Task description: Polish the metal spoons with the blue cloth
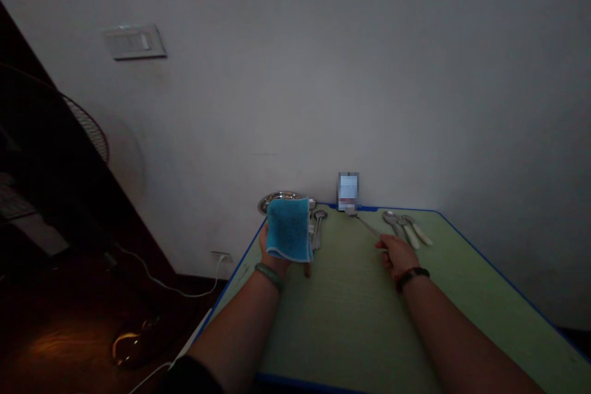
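Observation:
A blue cloth (289, 229) with a pale edge is held up in my left hand (272, 253). It covers most of that hand, so the fingers are hidden behind it. My right hand (398, 253) pinches the handle of a metal spoon (367, 226), whose head points away towards the wall. To the right of that hand lie a spoon (390, 217) and other cutlery with pale handles (421, 234). Beside the cloth rests more metal cutlery (317, 233), and a brown handle (307, 269) pokes out below it.
The green table (351, 320) has a blue edge and stands against the wall. A round metal plate (265, 203) sits at its far left corner. A lit phone (348, 191) leans on the wall. A fan (87, 123) and a white cable (184, 292) are at left.

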`<state>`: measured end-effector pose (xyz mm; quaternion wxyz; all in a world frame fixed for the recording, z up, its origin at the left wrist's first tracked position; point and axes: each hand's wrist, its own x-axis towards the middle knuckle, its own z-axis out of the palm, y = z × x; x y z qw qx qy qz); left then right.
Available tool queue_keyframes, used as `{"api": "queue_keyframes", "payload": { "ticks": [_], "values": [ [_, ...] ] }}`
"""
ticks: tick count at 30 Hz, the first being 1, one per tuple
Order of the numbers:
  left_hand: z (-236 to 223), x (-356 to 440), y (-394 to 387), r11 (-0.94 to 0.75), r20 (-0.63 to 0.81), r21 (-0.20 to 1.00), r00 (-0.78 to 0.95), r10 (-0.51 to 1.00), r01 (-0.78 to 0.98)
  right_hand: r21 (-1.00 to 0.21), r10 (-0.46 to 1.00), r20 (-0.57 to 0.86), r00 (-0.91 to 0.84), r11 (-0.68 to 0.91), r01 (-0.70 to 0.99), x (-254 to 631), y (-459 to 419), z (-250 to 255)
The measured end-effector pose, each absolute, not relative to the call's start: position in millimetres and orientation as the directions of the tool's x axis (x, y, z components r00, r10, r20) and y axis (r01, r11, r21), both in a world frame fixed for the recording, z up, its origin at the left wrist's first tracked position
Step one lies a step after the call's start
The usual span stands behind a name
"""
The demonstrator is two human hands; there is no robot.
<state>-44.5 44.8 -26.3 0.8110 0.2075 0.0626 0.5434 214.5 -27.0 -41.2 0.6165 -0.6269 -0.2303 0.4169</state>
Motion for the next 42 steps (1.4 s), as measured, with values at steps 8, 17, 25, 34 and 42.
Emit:
{"api": "queue_keyframes", "payload": {
  "ticks": [8,17,25,34,42],
  "values": [
    [-18,-43,40,0.307,0.044,0.459,0.367,0.929,-0.834,-0.971,0.766,-0.225,0.602,-0.126,-0.203,222,-26,-39],
    [-22,-43,42,0.317,0.14,0.417,0.405,0.904,-0.852,-0.955,0.708,-0.257,0.658,-0.083,-0.284,230,-23,-45],
    [-26,-46,45,0.315,0.115,0.418,0.394,0.912,-0.852,-0.949,0.669,-0.292,0.683,-0.112,-0.296,230,-26,-41],
    [-27,-44,44,0.28,0.13,0.41,0.359,0.924,-0.868,-0.91,0.635,-0.373,0.677,-0.108,-0.4,226,-23,-45],
    [-28,-46,46,0.291,0.144,0.399,0.373,0.917,-0.869,-0.88,0.641,-0.416,0.645,-0.106,-0.462,221,-26,-39]
  ]
}}
